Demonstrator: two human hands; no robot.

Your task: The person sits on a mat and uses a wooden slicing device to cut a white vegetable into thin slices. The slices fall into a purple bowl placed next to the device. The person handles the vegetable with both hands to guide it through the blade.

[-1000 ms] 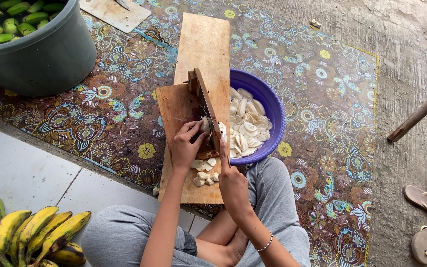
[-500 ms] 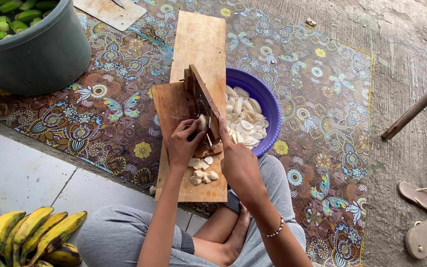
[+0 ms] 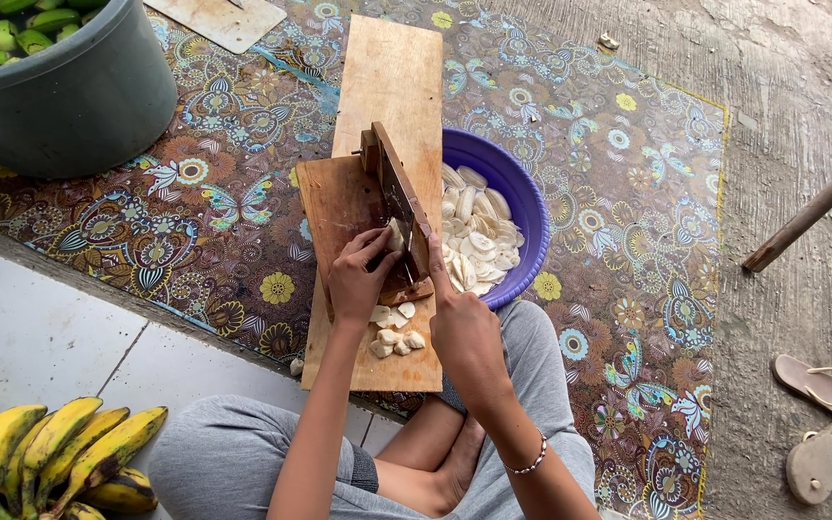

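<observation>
Left of board: patterned mat (image 3: 195, 241) lies open between the wooden board (image 3: 377, 193) and the grey tub (image 3: 79, 96) at far left.
Right of board: purple bowl (image 3: 522, 207) of slices touches the board's edge, blocking that side.
Centre: upright slicer blade (image 3: 399, 197) splits the board.
Far: bare plank (image 3: 392, 72), free.
Near left: bananas (image 3: 50, 453) on the tiles.

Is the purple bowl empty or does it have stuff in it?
Not empty. The purple bowl holds a heap of pale slices covering its bottom.
</observation>
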